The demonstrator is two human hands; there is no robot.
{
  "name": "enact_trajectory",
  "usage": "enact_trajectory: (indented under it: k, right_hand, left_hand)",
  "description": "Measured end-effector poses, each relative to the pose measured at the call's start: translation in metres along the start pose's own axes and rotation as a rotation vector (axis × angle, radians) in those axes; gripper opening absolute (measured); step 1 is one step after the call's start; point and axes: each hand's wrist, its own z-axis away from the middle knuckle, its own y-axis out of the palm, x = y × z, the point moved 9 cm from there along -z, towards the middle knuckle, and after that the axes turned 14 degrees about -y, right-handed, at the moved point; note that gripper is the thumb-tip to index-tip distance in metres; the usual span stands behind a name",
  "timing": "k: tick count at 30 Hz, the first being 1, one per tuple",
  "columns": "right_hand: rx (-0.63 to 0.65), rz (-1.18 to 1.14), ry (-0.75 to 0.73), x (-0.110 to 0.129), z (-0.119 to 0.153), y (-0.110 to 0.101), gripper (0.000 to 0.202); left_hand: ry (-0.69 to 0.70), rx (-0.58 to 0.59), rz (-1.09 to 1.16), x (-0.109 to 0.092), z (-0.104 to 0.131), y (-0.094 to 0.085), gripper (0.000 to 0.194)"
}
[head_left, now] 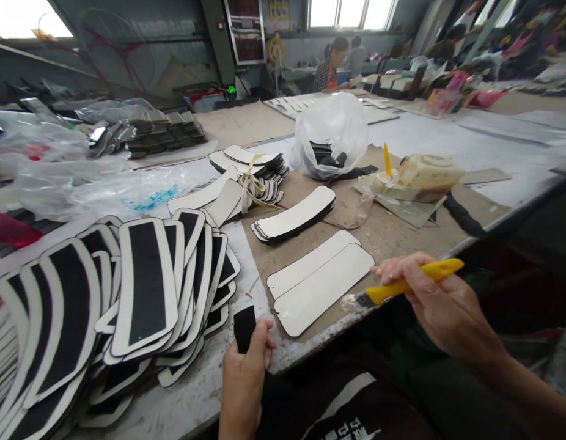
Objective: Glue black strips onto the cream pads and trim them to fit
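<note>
Between the thumb and fingers of my left hand (250, 360) is a black strip (244, 327), its lower part hidden by the hand. My right hand (436, 299) grips a brush with a yellow handle (414, 281); its bristles, with whitish stuff on them, point left at the table edge. The fingertips reach the right end of a white rounded panel (324, 287), which overlaps a second white panel (305, 263) on brown board. Left of my left hand lies a big pile of curved white pieces with black strips on them (148, 281).
Behind the panels lie a stack of curved white pieces (296, 214) and a tied bundle (250, 177). A plastic bag (331, 134) holds black pieces. A stained container (427, 174) stands at the right beside a yellow stick (387, 160). A person (331, 64) sits far back.
</note>
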Motion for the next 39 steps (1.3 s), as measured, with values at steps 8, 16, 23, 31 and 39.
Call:
enact_trajectory:
  k: [8, 16, 23, 31, 39]
  right_hand:
    - [0.498, -0.232, 0.227, -0.004, 0.027, 0.095, 0.022]
    - [0.647, -0.675, 0.513, -0.01, 0.06, 0.14, 0.027]
    - [0.419, -0.275, 0.272, -0.026, 0.034, 0.103, 0.023]
    - [0.277, -0.566, 0.663, -0.049, 0.068, 0.092, 0.035]
    - [0.181, -0.378, 0.446, -0.062, 0.008, 0.021, 0.028]
  left_hand:
    - [-0.119, 0.427, 0.107, 0.0, 0.057, 0.062, 0.03]
    - [-0.149, 0.494, 0.097, 0.016, 0.059, 0.082, 0.034]
    - [-0.207, 0.379, 0.194, 0.027, 0.052, 0.074, 0.036]
    - [-0.141, 0.482, 0.137, 0.043, 0.055, 0.103, 0.038]
    - [-0.25, 0.532, 0.07, 0.079, 0.06, 0.088, 0.041]
